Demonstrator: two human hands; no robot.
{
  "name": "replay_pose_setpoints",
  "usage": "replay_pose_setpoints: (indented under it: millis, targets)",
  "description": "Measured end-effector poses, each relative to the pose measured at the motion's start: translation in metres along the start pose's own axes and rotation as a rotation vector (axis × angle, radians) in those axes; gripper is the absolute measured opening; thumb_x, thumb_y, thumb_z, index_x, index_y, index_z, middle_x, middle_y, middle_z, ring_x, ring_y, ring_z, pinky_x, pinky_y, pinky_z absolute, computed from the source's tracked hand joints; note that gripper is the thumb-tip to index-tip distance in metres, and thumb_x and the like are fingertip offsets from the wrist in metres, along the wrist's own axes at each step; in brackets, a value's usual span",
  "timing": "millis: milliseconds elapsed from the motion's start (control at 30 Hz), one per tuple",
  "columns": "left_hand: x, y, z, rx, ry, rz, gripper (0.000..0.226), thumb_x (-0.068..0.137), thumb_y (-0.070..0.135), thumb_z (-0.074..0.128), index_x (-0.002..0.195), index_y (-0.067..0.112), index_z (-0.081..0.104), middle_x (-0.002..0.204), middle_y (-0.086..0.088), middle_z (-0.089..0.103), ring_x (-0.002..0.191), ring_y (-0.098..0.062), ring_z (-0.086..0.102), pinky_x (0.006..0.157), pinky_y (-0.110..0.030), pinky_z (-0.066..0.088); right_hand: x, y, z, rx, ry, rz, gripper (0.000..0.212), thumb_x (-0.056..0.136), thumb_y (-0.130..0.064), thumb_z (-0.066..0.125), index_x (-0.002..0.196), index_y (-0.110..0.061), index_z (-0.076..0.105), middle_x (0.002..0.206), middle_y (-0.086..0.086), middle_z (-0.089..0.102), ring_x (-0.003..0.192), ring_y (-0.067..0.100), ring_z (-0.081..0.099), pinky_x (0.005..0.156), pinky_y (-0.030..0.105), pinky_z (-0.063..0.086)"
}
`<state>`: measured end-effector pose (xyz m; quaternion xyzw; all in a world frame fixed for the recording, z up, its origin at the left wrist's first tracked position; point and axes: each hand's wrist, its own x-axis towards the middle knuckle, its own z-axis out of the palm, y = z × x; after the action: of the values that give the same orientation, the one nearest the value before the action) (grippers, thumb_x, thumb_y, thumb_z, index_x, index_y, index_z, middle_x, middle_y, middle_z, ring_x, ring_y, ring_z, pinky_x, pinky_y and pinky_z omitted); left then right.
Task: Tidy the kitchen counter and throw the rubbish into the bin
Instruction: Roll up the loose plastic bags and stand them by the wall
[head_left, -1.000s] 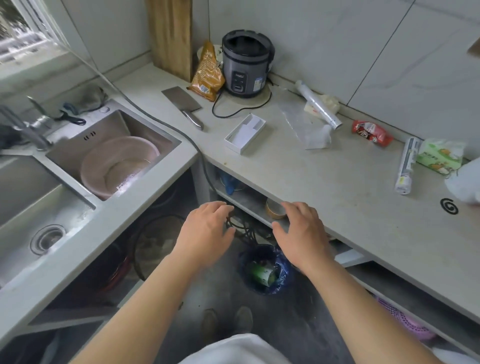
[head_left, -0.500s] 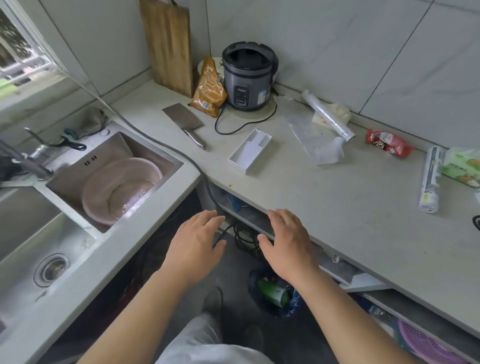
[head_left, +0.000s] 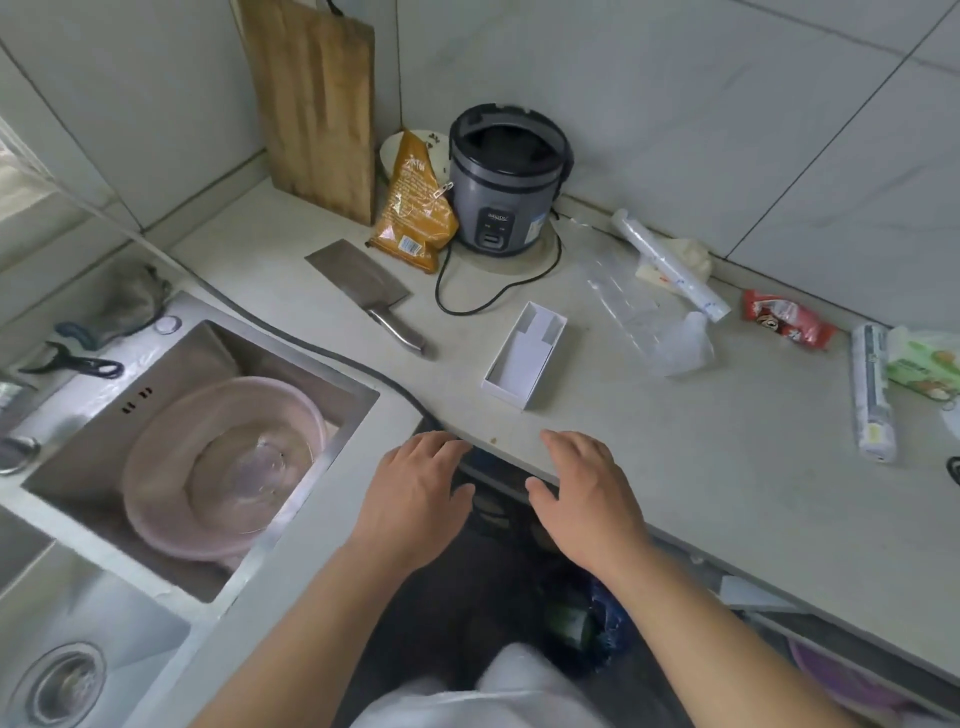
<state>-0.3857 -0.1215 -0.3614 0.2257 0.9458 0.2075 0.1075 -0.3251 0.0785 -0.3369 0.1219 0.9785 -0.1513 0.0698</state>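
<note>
By counter (head_left: 727, 467), left hand (head_left: 415, 499), right hand (head_left: 587, 499); palms down

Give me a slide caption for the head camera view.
Left hand and right hand open at the edge of the pale counter, before a white cardboard box, steel cleaver and clear plastic bag.

A bowl (head_left: 171, 467) sits in the sink (head_left: 249, 353) on the left. On the counter (head_left: 675, 467), a board (head_left: 317, 104) leans on the back wall, with a snack bag (head_left: 415, 208) and a rice cooker (head_left: 501, 187) to its right. A knife (head_left: 363, 280) lies in front of the snack bag. Right of the knife come a box (head_left: 524, 356), a plastic bag (head_left: 644, 317), then a wrapper (head_left: 787, 317). The bin (head_left: 613, 618) sits on the floor below the counter edge.
</note>
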Motion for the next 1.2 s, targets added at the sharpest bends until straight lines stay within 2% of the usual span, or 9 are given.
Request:
replay_pose_setpoints:
  millis: [267, 500, 733, 1033, 1200]
  targets:
    - [0.041, -0.003, -0.016, -0.045, -0.009, 0.096, 0.046, 0.096, 0.038, 0.059, 0.14, 0.028, 0.056, 0.144, 0.007, 0.056, 0.134, -0.019, 0.049, 0.112, -0.036, 0.038, 0.018, -0.003, -0.015, -0.015, 0.03, 0.108, 0.053, 0.097, -0.04, 0.053, 0.144, -0.02, 0.041, 0.143, 0.002, 0.051, 0.131, 0.023, 0.045, 0.104, 0.035, 0.044]
    - [0.067, 0.008, -0.023, -0.084, -0.016, 0.183, 0.047, 0.096, 0.035, 0.062, 0.141, 0.023, 0.057, 0.144, 0.005, 0.057, 0.135, -0.022, 0.049, 0.11, -0.038, 0.041, 0.024, 0.014, -0.032, -0.023, 0.039, 0.211, 0.054, 0.097, -0.038, 0.05, 0.147, -0.019, 0.039, 0.145, 0.004, 0.048, 0.133, 0.025, 0.042, 0.106, 0.038, 0.043]
    - [0.095, 0.03, -0.019, -0.093, -0.016, 0.254, 0.049, 0.095, 0.034, 0.062, 0.142, 0.022, 0.056, 0.145, 0.004, 0.056, 0.134, -0.022, 0.049, 0.109, -0.038, 0.04, 0.032, 0.041, -0.042, -0.017, 0.035, 0.286, 0.056, 0.098, -0.037, 0.049, 0.149, -0.019, 0.037, 0.146, 0.004, 0.047, 0.134, 0.024, 0.04, 0.107, 0.039, 0.042]
    - [0.136, 0.077, 0.0, -0.047, -0.062, 0.307, 0.046, 0.092, 0.032, 0.067, 0.136, 0.019, 0.06, 0.14, 0.003, 0.059, 0.128, -0.024, 0.054, 0.101, -0.038, 0.045, 0.045, 0.087, -0.045, 0.034, 0.078, 0.318, 0.054, 0.095, -0.037, 0.052, 0.145, -0.018, 0.041, 0.143, 0.004, 0.049, 0.133, 0.025, 0.042, 0.105, 0.039, 0.044]
    - [0.162, 0.112, 0.02, -0.034, -0.081, 0.29, 0.05, 0.092, 0.032, 0.068, 0.139, 0.02, 0.058, 0.142, 0.002, 0.056, 0.133, -0.023, 0.05, 0.107, -0.038, 0.043, 0.07, 0.132, -0.046, 0.082, 0.09, 0.321, 0.053, 0.095, -0.036, 0.053, 0.144, -0.017, 0.043, 0.141, 0.004, 0.05, 0.132, 0.025, 0.041, 0.102, 0.039, 0.044]
